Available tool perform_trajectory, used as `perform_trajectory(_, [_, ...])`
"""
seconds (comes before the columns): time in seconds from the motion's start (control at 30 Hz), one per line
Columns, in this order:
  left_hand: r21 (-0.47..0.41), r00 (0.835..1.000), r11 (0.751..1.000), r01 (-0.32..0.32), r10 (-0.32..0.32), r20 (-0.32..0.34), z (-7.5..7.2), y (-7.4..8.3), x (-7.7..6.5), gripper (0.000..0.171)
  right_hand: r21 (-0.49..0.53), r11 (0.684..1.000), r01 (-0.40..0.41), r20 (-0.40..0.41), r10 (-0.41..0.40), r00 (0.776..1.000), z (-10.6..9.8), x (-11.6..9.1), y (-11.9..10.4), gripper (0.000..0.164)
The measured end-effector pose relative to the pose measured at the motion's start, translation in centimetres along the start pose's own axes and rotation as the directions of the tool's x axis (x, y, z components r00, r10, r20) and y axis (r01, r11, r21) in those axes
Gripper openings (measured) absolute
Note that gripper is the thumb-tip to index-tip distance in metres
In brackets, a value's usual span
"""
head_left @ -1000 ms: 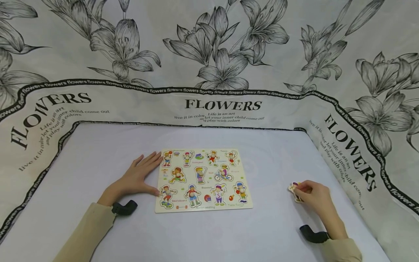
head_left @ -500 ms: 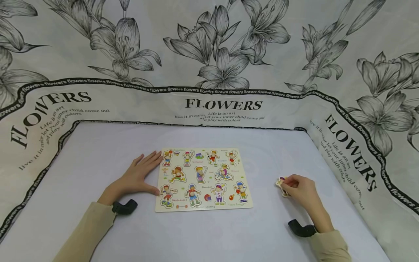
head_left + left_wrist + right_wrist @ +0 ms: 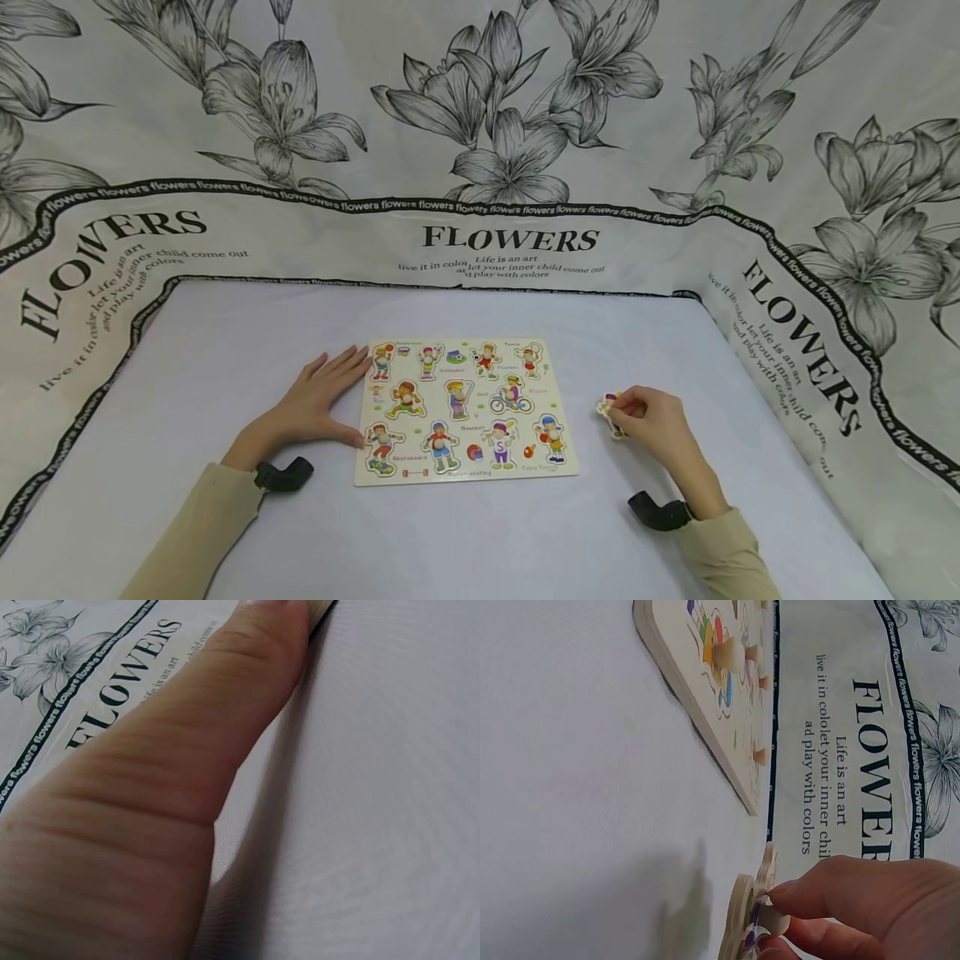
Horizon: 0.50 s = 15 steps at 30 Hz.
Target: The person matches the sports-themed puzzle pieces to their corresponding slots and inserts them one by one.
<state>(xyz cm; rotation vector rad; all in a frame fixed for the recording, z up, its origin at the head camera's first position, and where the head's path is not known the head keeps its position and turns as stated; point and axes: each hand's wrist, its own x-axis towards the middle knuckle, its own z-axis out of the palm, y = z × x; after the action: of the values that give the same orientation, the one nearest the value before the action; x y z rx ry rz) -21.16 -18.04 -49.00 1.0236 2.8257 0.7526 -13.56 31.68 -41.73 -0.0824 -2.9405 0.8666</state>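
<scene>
A pale wooden peg puzzle board [image 3: 566, 467] with cartoon sports figures lies flat on the table. My left hand [image 3: 303, 412] rests at its left edge, fingers spread and straight; in the left wrist view the thumb [image 3: 225, 682] reaches the board's edge. To the right of the board, my right hand [image 3: 660, 421] pinches a wooden puzzle piece [image 3: 609, 408], cut in a figure's outline. In the right wrist view, thumb and fingers grip the piece's round knob [image 3: 774, 921]. Purple shows on the face of the piece, and the fingers hide part of it.
Round knobs [image 3: 729, 654] stand up from figures on the board. A white cloth [image 3: 465, 542] covers the table. Behind and at both sides hangs a curtain [image 3: 510, 158] printed with flowers. Black wrist mounts [image 3: 285, 475] sit at both cuffs.
My right hand has moved left toward the board, carrying the puzzle piece in its pinch. The left hand and the board have stayed in place.
</scene>
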Motion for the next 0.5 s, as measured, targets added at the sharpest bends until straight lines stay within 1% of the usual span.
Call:
perform_trajectory(0.13, [-0.002,1.000,1.000,-0.001,0.001,-0.002,0.0,0.0,0.0,0.127,0.010,1.000,-0.002,0.019,0.002,1.000,0.6,0.3,-0.9,0.010])
perform_trajectory(0.5, [-0.004,1.000,1.000,-0.001,0.001,-0.002,0.0,0.1,0.0,0.126,0.072,0.994,0.080,0.053,-0.084,0.995,2.2,0.7,-3.3,0.008])
